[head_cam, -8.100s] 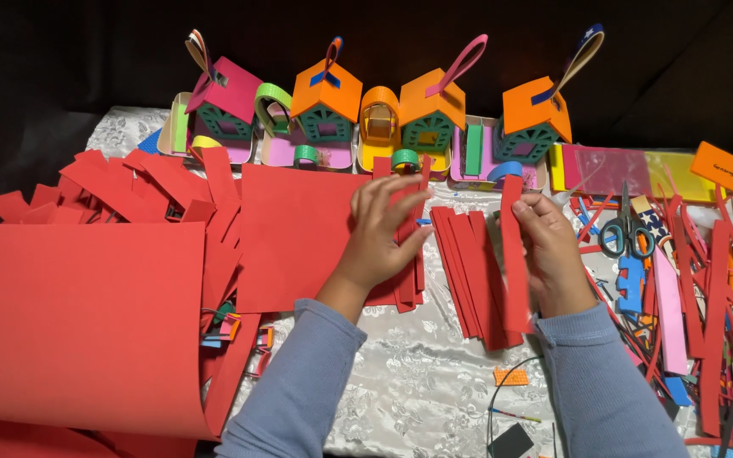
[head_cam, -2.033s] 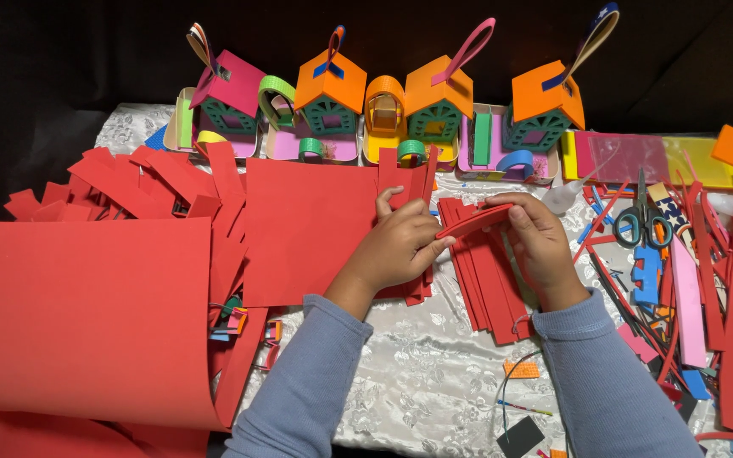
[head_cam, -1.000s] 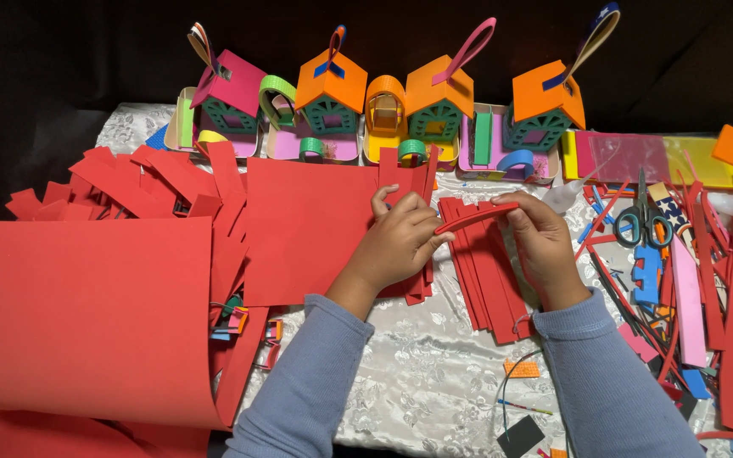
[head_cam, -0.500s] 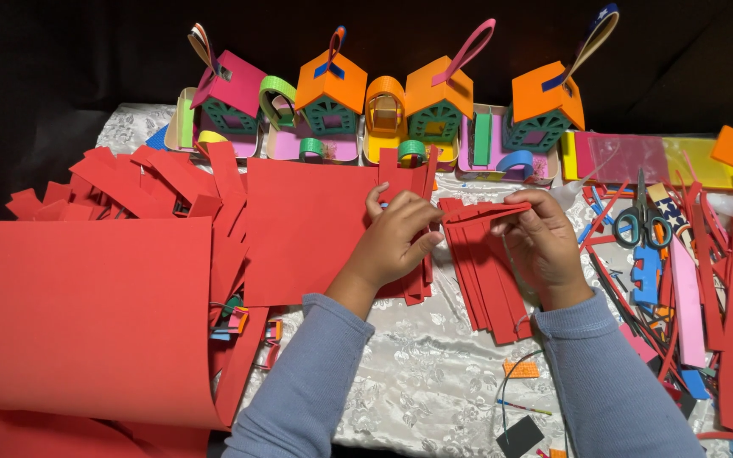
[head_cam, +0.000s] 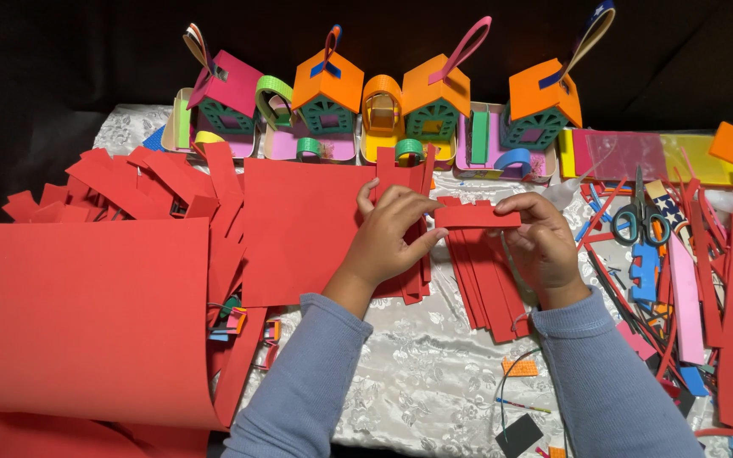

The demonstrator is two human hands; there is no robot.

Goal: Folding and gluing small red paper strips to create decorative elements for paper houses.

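Two hands held one red strip [head_cam: 477,216] level above the strip pile [head_cam: 485,280]: left hand [head_cam: 396,233] pinching its 9 o'clock end, right hand [head_cam: 540,242] its 3 o'clock end (a second before it bowed upward), now pulled flat.

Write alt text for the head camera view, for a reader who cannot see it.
Two hands, left hand and right hand, hold a folded red paper strip between them above a pile of red strips. Red paper sheets lie to the left, scissors to the right, and a row of paper houses behind.
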